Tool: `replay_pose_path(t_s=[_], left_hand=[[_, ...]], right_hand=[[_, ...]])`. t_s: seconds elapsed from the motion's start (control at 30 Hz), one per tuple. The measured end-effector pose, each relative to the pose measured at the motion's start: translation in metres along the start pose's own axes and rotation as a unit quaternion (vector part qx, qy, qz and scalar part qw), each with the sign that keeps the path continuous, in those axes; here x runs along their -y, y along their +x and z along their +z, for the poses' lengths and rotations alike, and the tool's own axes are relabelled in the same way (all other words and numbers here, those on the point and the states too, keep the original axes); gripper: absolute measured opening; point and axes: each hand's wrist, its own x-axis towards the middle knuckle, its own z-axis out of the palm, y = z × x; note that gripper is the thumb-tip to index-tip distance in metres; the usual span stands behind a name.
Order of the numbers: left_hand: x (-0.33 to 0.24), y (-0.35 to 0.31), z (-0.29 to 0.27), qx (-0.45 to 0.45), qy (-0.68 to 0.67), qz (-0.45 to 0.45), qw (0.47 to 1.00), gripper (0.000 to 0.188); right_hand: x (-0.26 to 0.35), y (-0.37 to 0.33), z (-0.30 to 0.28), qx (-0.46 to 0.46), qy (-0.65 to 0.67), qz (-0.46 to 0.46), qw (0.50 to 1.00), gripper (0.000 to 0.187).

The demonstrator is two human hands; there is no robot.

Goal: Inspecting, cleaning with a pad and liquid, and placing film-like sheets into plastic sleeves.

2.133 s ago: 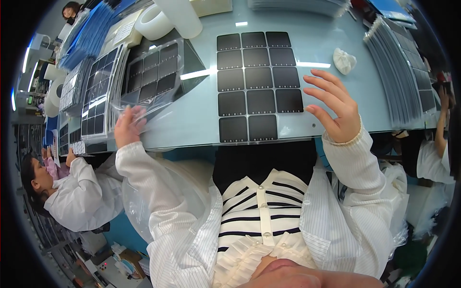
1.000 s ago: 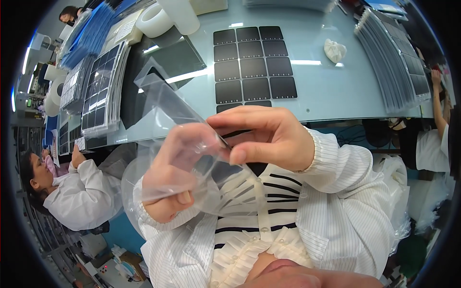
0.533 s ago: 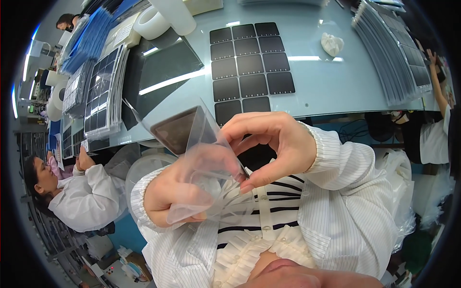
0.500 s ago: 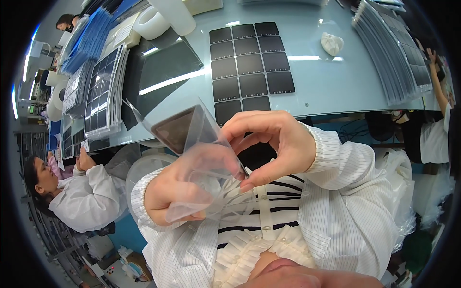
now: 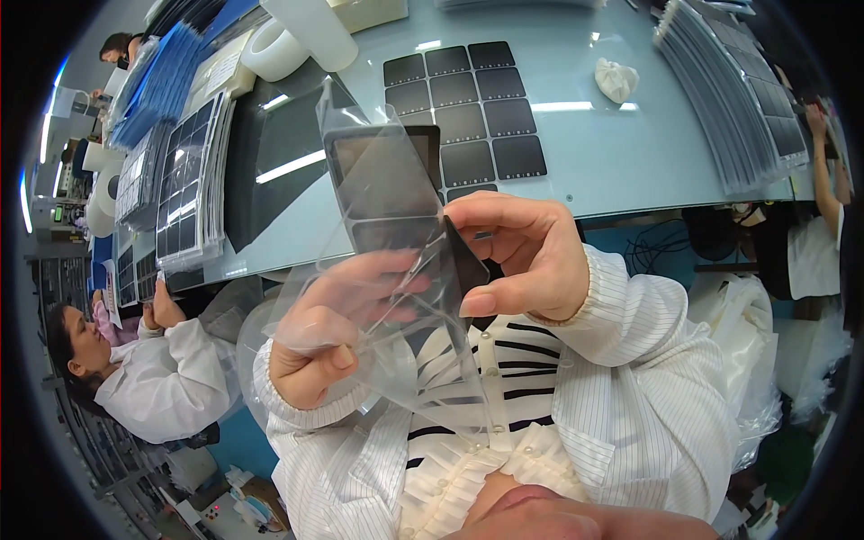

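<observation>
A sheet of clear plastic film [image 5: 405, 360] hangs between my hands, creased and partly folded, with a dark rectangular panel [image 5: 382, 162] showing at its upper part. My left hand [image 5: 328, 315] is mostly seen through the film; its thumb and curled fingers pinch the film's near side. Between the thumb and index finger of my right hand [image 5: 535, 256], a second small dark panel [image 5: 465, 261] is gripped by its edges, tilted beside the film. Whether this panel is joined to the film cannot be made out. Rows of dark square panels [image 5: 463, 121] lie on the table beyond.
The glass-topped table [image 5: 621, 162] bears a crumpled white wad [image 5: 616, 81], a stack of panel sheets [image 5: 729, 99] at right, and sheet stacks [image 5: 191, 180] and white rolls [image 5: 274, 49] at left. A co-worker [image 5: 166, 378] sits at left. Plastic bags [image 5: 733, 360] hang at right.
The film has swung upward and spread out, its upper dark panel now farther over the table. My left hand has turned, and my right hand now shows more of the panel it grips.
</observation>
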Motion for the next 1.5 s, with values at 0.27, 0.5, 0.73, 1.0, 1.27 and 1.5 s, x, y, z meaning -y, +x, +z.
replay_pose_path(t_s=[0.27,0.5,0.73,1.0,1.27,1.5], left_hand=[[-0.015,-0.014,-0.002,-0.014,-0.016,0.002,1.0,0.013],[-0.054,-0.038,-0.025,-0.173,-0.003,0.095,0.98,0.024],[-0.06,0.025,-0.085,-0.288,0.127,0.143,0.938,0.031],[0.0,0.035,-0.183,-0.556,0.096,0.054,0.824,0.037],[0.027,-0.04,-0.19,-0.578,0.235,-0.134,0.77,0.043],[0.032,-0.041,-0.169,-0.575,0.548,-0.229,0.563,0.058]], right_hand=[[0.005,0.018,-0.021,-0.014,0.103,-0.077,0.992,0.046],[0.04,-0.011,-0.079,-0.128,-0.183,-0.214,0.951,0.054],[0.029,-0.016,-0.075,-0.076,-0.623,-0.173,0.759,0.057],[0.007,-0.013,-0.089,-0.019,-0.715,-0.232,0.66,0.049],[0.001,-0.007,-0.099,0.015,-0.712,-0.255,0.654,0.033],[-0.005,-0.002,-0.095,0.001,-0.73,-0.272,0.627,0.034]])
